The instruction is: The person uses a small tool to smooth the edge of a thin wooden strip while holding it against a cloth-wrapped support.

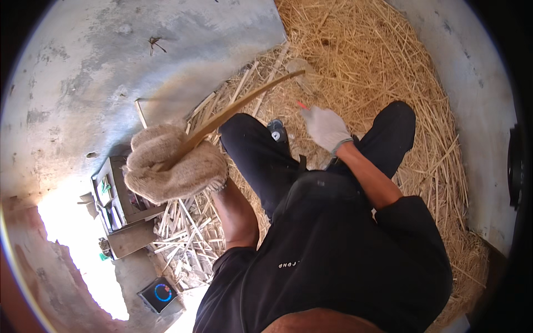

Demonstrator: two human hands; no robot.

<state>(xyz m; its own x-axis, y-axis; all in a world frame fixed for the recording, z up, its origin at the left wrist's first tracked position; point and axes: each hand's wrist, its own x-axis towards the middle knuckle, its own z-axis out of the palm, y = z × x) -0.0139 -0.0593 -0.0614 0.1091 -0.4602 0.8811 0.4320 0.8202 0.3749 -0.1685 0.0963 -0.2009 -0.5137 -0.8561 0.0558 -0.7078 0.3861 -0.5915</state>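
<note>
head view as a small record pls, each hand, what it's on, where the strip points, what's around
Left hand: in a thick brown glove, closed around a wooden strip
Strip direction: up and to the right in the picture
Right hand: in a whitish glove, apart from the strip
At right fingertips: small red thing, kind and grip unclear
Floor cover: loose straw
Lower left: pale sticks, dark box with a blue ring

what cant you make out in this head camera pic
In the head view:
Fingers of the left hand: hidden by its thick brown glove, around the long strip.
Red item: mostly hidden by the right hand, too small to identify.
Small things in the cabinet: too small to name.
</note>
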